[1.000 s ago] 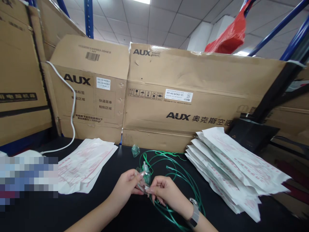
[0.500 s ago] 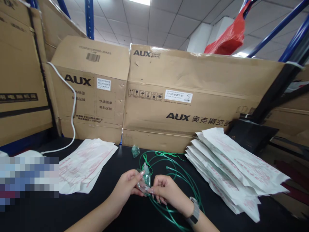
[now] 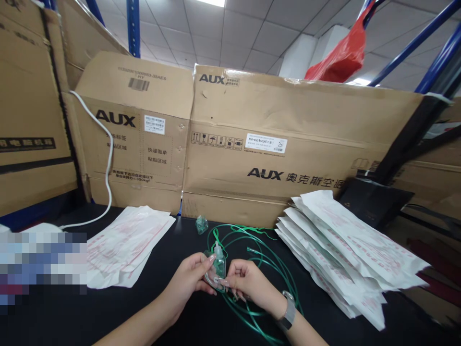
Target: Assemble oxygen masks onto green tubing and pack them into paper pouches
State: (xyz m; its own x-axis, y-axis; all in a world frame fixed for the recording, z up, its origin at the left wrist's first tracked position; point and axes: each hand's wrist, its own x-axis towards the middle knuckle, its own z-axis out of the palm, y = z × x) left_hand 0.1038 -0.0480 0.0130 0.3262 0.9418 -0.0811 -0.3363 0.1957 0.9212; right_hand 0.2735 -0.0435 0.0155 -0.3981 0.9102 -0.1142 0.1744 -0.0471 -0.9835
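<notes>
the left hand [image 3: 189,283] and right hand [image 3: 252,286] were close together, their fingertips pinching a clear oxygen mask [image 3: 217,269] between them, just above the tabletop [image 3: 180,235]. the mask looked light and thin, springy but slippery, and easiest to hold by its rim. soft green tubing [image 3: 237,227] lay in loose loops just beyond the hands, with paper pouches [image 3: 345,245] to the right.

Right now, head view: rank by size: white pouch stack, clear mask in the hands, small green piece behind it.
1. Stack of white pouches
2. Clear mask
3. Small green piece
The mask is nearer the camera, so its lead over the green piece is unsure.
</notes>
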